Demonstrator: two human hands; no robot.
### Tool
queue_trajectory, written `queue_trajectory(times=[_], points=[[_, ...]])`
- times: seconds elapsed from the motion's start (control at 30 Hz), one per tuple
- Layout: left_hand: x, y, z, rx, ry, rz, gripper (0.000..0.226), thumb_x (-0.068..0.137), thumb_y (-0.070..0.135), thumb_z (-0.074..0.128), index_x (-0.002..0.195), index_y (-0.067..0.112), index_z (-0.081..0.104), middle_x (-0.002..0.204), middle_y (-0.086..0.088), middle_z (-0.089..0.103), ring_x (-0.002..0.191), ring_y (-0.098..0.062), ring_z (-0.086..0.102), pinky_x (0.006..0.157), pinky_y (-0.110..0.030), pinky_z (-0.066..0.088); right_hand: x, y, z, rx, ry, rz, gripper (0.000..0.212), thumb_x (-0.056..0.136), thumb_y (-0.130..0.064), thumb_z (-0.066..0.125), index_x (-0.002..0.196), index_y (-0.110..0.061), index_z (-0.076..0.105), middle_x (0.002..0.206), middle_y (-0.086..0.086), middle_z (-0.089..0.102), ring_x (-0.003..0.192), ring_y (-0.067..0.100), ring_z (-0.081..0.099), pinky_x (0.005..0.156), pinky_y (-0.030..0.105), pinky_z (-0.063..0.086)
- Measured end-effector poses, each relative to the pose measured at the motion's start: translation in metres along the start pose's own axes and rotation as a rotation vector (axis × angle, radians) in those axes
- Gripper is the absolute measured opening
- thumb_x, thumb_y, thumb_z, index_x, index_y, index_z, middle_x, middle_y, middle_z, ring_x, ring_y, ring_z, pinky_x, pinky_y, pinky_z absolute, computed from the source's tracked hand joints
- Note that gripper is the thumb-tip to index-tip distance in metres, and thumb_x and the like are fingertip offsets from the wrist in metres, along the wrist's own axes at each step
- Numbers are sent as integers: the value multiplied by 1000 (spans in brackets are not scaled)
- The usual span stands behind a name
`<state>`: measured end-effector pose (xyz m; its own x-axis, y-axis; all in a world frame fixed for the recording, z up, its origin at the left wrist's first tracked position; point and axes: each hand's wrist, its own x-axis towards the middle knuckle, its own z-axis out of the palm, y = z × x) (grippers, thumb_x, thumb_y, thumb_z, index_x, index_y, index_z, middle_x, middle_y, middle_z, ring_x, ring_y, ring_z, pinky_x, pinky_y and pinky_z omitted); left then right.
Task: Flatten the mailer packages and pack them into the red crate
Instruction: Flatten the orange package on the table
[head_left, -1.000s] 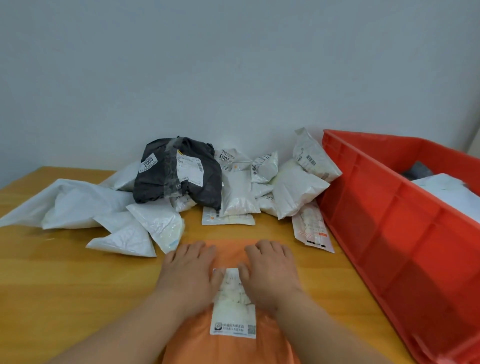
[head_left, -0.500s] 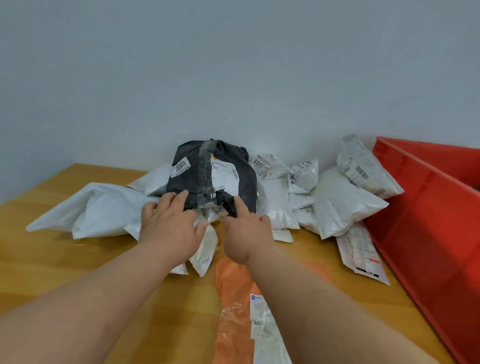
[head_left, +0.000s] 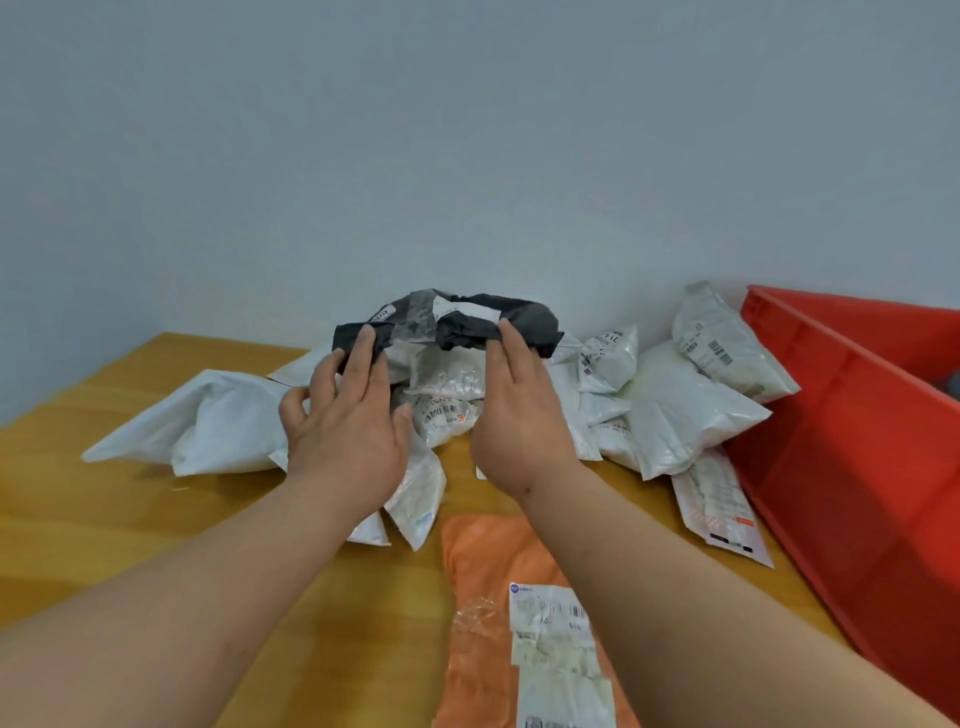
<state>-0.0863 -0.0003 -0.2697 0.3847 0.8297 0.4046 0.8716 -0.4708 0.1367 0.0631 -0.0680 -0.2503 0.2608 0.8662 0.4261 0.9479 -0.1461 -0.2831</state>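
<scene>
Since the frame half a second back, both hands have lifted the crumpled dark grey plastic mailer (head_left: 452, 325) off the heap; it was resting on the pile then and is now held above it, near edge toward us.

Left hand (head_left: 345, 431): fingers over the mailer's left end, thumb out of sight beneath it; we read it as gripping that end. Right hand (head_left: 519, 415): fingers curled over the right part of the near edge, gripping it.

Count, as far as visible: 1 dark grey mailer, raised; 1 flat orange plastic mailer (head_left: 483, 561) with white shipping label, on the table's near edge under our right forearm; 1 large white plastic mailer (head_left: 208, 421) at left; a heap of small white mailers (head_left: 675, 415) against the wall, number uncertain since they overlap; 1 flat white labelled envelope (head_left: 719, 499) touching the crate wall.

The red plastic crate (head_left: 857, 441) stands at the right, its long wall running along the table's right side; its inside is mostly out of view.

Open room: the wooden table (head_left: 104, 519) is bare at near left, between the large white mailer and the near edge.
</scene>
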Motion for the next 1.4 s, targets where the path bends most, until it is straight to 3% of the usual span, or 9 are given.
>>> queue_trajectory(times=[0.13, 0.4, 0.63, 0.77, 0.93, 1.03, 1.13, 1.23, 1.4], points=[[-21, 0, -14, 36, 75, 96, 59, 101, 43, 22, 155, 21, 18, 163, 9, -14, 146, -17, 1, 108, -41, 8, -36, 20, -34, -109, 48, -59, 66, 91, 0, 39, 154, -2, 22, 166, 9, 5, 152, 31, 5, 124, 38, -2], [-85, 27, -32, 33, 148, 393, 56, 96, 41, 22, 136, 17, 53, 161, 5, 23, 140, -23, 31, 109, -48, 10, -140, 58, -82, -173, 203, 21, 45, 84, -2, 55, 128, 5, 59, 140, 18, 53, 123, 38, 50, 108, 46, 41], [-152, 44, -16, 22, -5, 602, 41, 90, 44, 35, 96, 36, 75, 114, 19, 69, 107, -11, 63, 108, -48, 16, -229, 73, -88, -263, -214, 207, 21, 90, -15, 46, 105, -16, 62, 102, 1, 59, 100, 22, 55, 82, 30, 44], [-159, 45, -19, 39, 49, 684, 39, 84, 50, 38, 75, 39, 75, 83, 27, 68, 89, -3, 63, 107, -46, 17, -245, 63, -98, -284, -242, 218, 25, 85, -3, 45, 101, -21, 39, 87, -2, 49, 71, 22, 47, 53, 31, 29], [-157, 49, -40, -32, 174, 738, 44, 84, 51, 42, 48, 28, 51, 50, 17, 44, 59, -4, 47, 105, -42, 26, -247, 54, -114, -385, -241, 155, 22, 88, -11, 46, 108, -22, 47, 101, 0, 53, 63, 17, 33, 65, 34, 25], [-164, 52, -41, -20, -13, 718, 51, 89, 54, 24, 49, 26, 39, 44, 11, 37, 49, -1, 33, 107, -34, 26, -249, 51, -111, -342, -395, 145, 4, 85, -18, 48, 85, -21, 51, 89, -2, 53, 69, 19, 43, 58, 31, 28], [-172, 54, -36, -44, -191, 634, 46, 91, 55, 17, 63, 27, 40, 53, 6, 46, 54, -10, 43, 85, -34, 46, -248, 53, -107, -273, -521, 230, 16, 83, -25, 48, 70, -17, 51, 72, -2, 55, 65, 19, 49, 51, 28, 33], [-175, 62, -40, -182, -245, 497, 24, 98, 49, 36, 85, 31, 43, 70, 6, 56, 66, -14, 51, 63, -36, 45, -242, 57, -106, -223, -328, 281, 27, 88, -35, 45, 67, -18, 46, 66, -2, 51, 60, 20, 46, 54, 30, 30], [-169, 87, -19, -156, -345, 555, 64, 100, 52, 32, 155, 26, 13, 158, 4, 22, 145, -20, 20, 118, -36, 23, -237, 65, -78, -298, -274, 249, 47, 96, -49, 39, 134, -23, 48, 134, 5, 46, 124, 26, 44, 100, 40, 39]])
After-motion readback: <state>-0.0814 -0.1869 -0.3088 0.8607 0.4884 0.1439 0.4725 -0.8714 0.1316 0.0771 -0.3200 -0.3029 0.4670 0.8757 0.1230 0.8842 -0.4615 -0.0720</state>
